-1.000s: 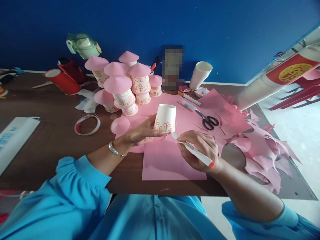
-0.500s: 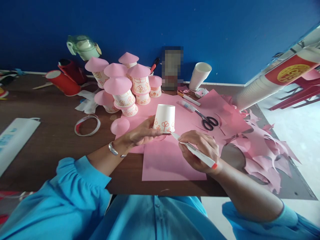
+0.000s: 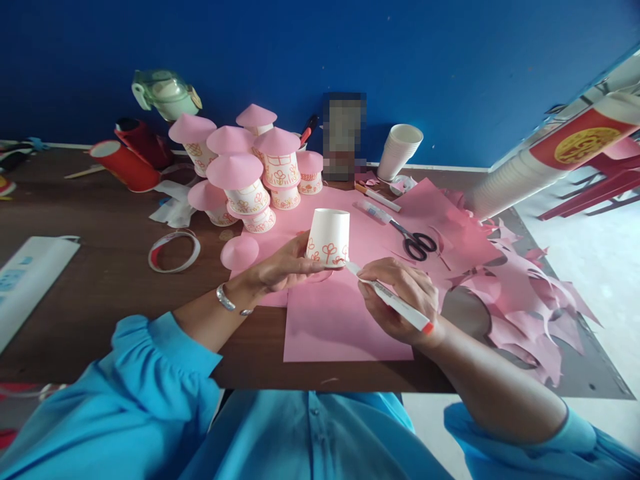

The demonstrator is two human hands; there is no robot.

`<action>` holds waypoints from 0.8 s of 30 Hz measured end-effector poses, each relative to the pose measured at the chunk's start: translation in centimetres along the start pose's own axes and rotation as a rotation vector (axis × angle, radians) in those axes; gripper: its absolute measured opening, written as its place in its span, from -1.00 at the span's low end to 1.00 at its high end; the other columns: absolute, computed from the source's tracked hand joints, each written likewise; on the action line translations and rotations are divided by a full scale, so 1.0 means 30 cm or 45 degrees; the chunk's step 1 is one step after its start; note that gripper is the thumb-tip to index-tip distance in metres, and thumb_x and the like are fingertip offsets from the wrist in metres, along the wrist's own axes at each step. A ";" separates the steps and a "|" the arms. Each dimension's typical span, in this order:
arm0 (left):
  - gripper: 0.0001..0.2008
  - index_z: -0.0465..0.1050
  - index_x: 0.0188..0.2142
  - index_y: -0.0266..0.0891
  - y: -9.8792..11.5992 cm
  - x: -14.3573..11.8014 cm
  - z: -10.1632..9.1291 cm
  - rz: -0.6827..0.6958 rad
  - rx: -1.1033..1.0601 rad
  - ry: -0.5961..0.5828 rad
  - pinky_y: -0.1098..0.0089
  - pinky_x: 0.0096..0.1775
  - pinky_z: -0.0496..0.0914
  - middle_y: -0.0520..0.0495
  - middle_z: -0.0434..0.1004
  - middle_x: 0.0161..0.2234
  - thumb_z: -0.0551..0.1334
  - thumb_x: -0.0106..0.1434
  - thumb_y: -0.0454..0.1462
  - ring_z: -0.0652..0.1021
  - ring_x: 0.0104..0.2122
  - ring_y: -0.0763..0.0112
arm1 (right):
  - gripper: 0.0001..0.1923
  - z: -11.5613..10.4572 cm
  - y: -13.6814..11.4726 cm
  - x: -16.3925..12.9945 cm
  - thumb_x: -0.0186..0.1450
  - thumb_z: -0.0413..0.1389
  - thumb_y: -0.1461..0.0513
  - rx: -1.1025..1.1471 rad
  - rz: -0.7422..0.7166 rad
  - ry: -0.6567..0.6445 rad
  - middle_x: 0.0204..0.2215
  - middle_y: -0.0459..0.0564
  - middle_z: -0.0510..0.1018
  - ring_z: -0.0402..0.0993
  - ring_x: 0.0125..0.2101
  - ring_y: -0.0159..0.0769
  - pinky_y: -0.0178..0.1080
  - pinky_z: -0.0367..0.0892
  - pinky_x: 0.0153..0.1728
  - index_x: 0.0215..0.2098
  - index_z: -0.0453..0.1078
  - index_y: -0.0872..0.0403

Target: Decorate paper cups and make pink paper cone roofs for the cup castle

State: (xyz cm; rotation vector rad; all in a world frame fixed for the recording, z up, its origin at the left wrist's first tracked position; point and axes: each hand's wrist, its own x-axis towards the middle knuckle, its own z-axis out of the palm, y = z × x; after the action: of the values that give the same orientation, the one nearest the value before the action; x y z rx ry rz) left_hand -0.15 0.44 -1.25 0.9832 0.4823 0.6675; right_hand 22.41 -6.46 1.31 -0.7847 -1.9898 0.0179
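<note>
The left hand [image 3: 285, 268] holds a white paper cup [image 3: 329, 237] upside down, with its fingers under the wide rim. The cup sits just above this hand and has little orange flowers drawn near its rim.

The right hand [image 3: 403, 297] is closed around a white marker [image 3: 393, 300] with an orange end. The marker tip points up and to the left, toward the bottom rim of the cup. The tip looks like it touches the cup, but it is too small to be sure.

Under both hands lies a sheet of pink paper [image 3: 345, 327] on the brown table [image 3: 100, 280]. Just past the right hand lie black scissors [image 3: 415, 241], and two more pens [image 3: 377, 197] lie a bit farther back. To the right of the right hand is a heap of pink paper scraps [image 3: 525, 293].

Past the left hand stands a pile of small cup houses [image 3: 250, 177] with pink cone roofs. One loose pink cone [image 3: 240, 251] lies just left of the left hand. A ring of tape [image 3: 174, 250] lies farther left. A stack of white cups [image 3: 400, 151] leans far behind the right hand, near the blue wall [image 3: 450, 67].
</note>
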 end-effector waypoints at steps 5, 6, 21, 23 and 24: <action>-0.65 0.59 -0.04 -0.21 -0.009 -0.007 -0.008 0.030 0.020 0.012 0.20 -0.01 0.55 -0.16 0.68 -0.09 0.52 0.18 -0.27 0.66 -0.07 0.18 | -0.80 -0.003 -0.002 0.000 0.37 0.17 0.37 -0.005 0.022 -0.008 -0.39 -0.05 0.67 0.66 -0.43 -0.29 -0.29 0.58 -0.37 -0.07 0.43 0.02; -0.64 0.59 -0.03 -0.21 -0.012 -0.007 -0.011 0.029 0.021 0.016 0.20 0.00 0.56 -0.17 0.67 -0.08 0.51 0.19 -0.28 0.66 -0.07 0.18 | -0.80 -0.004 -0.003 0.000 0.37 0.17 0.37 -0.003 0.019 -0.010 -0.39 -0.05 0.67 0.66 -0.43 -0.29 -0.29 0.58 -0.37 -0.07 0.43 0.02; -0.62 0.58 -0.02 -0.18 0.003 -0.004 0.001 0.031 0.022 0.023 0.20 0.02 0.54 -0.14 0.66 -0.05 0.52 0.17 -0.28 0.64 -0.03 0.17 | -0.82 -0.005 -0.008 0.003 0.38 0.16 0.37 0.067 0.032 -0.021 -0.42 -0.09 0.63 0.62 -0.46 -0.31 -0.29 0.53 -0.41 -0.09 0.42 0.00; -0.60 0.59 -0.01 -0.15 -0.001 0.000 -0.003 0.051 -0.015 0.012 0.18 0.06 0.54 -0.14 0.66 -0.04 0.52 0.16 -0.26 0.64 0.00 0.15 | -0.79 -0.005 -0.004 -0.003 0.39 0.17 0.36 0.071 0.026 0.030 -0.38 -0.05 0.65 0.64 -0.43 -0.29 -0.28 0.55 -0.41 -0.04 0.43 0.00; -0.58 0.58 0.02 -0.13 -0.004 0.003 -0.006 0.057 -0.031 0.006 0.17 0.09 0.54 -0.14 0.67 -0.03 0.52 0.16 -0.26 0.65 0.02 0.14 | -0.76 -0.005 -0.002 -0.007 0.40 0.17 0.36 0.068 0.036 0.050 -0.35 -0.03 0.65 0.65 -0.39 -0.27 -0.26 0.56 -0.39 0.00 0.43 0.00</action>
State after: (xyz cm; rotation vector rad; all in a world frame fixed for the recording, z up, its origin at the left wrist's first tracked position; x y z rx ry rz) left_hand -0.18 0.57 -1.45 0.9720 0.4564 0.7143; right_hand 22.58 -6.65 1.25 -0.7734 -1.9331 0.0711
